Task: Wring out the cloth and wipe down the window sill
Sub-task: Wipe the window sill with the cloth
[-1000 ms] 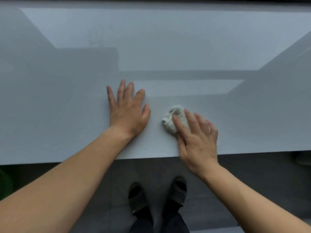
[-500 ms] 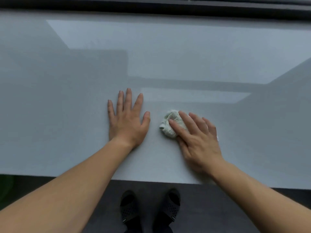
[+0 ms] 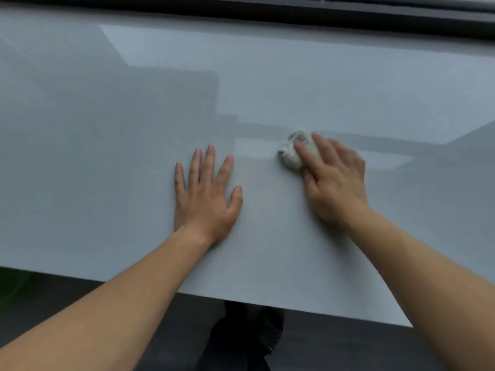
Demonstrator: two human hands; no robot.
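A wide pale grey window sill fills most of the view. My left hand lies flat on it, palm down, fingers spread, holding nothing. To its right, my right hand presses a small bunched white cloth against the sill; its fingers cover most of the cloth, and only the cloth's left end shows. The right hand is blurred by motion.
A dark window frame runs along the sill's far edge. The sill's near edge crosses the lower view, with dark floor and my dark shoes below it. Something green shows at the lower left.
My right hand has slid the cloth away from me, toward the window and slightly right. My left hand stays flat in place. The view has shifted forward, and the window frame has come into view.
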